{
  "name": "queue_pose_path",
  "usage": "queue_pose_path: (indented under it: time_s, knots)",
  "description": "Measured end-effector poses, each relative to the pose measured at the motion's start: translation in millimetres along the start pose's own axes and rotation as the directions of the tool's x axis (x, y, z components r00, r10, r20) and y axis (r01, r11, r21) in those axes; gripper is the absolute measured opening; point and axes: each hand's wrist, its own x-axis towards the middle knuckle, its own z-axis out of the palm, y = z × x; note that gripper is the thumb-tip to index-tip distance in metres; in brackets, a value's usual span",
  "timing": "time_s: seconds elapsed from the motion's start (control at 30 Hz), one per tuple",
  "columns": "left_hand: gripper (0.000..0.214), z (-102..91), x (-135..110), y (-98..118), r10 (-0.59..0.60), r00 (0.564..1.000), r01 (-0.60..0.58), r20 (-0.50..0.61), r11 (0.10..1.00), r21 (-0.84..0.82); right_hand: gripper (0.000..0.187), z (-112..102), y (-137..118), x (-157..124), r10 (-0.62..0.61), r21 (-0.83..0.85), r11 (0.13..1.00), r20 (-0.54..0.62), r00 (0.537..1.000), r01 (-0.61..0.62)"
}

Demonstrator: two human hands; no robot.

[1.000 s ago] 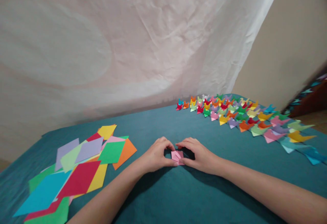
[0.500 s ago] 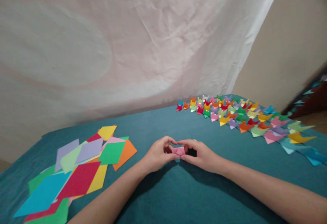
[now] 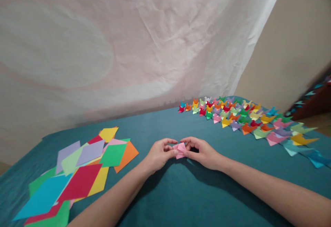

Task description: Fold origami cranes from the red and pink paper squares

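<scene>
A small piece of folded pink paper (image 3: 180, 150) is held between both hands near the middle of the table. My left hand (image 3: 160, 155) pinches its left side with thumb and fingers. On the opposite side, my right hand (image 3: 203, 153) grips the paper's right edge, the thumb in front and fingers curled behind. Diagonal folds cross the face of the paper. Parts of its back and side edges are hidden by the fingers.
Loose squares of coloured paper, among them a red sheet (image 3: 81, 182), lie overlapping at the left. Rows of folded paper birds, including an orange bird (image 3: 248, 128), stand at the right. A pale cloth (image 3: 144, 47) hangs behind the teal-covered table (image 3: 144, 127).
The pink paper has turned and now shows a taller, diagonally folded face. Fingers of both hands have shifted around it, and my right hand's fingers have lifted slightly.
</scene>
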Motion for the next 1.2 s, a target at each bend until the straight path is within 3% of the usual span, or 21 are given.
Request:
queue_pose_path:
  time_s: [0.2, 0.33, 0.73, 0.97, 1.2]
  knots:
    - [0.047, -3.7, -1, 4, -0.029, 0.999, 0.03, 0.034, 1.0, -0.003, 0.035, -2, -1, 0, 0.003, -0.007, 1.0, 0.016, 1.0, -0.002]
    - [0.048, -2.9, -2, 7, 0.017, 0.997, -0.019, 0.074, 0.999, 0.03, 0.034, -1, -1, -1, 0.001, -0.018, 1.0, 0.021, 1.0, -0.001]
    - [0.037, 5.5, 0, 0, 0.076, 0.996, -0.076, -0.039, 0.997, 0.011, 0.031, -1, -4, -3, -0.014, -0.014, 1.0, 0.054, 0.998, 0.015]
    - [0.037, 4.1, 1, -1, 0.081, 0.991, -0.087, -0.11, 0.995, -0.058, 0.02, 1, -8, -2, -0.055, -0.265, 0.963, -0.027, 0.998, 0.046]
    - [0.037, 5.2, 1, -2, 0.086, 0.991, -0.091, -0.098, 0.994, -0.052, 0.02, -3, -6, -2, -0.078, -0.248, 0.966, -0.001, 0.997, 0.076]
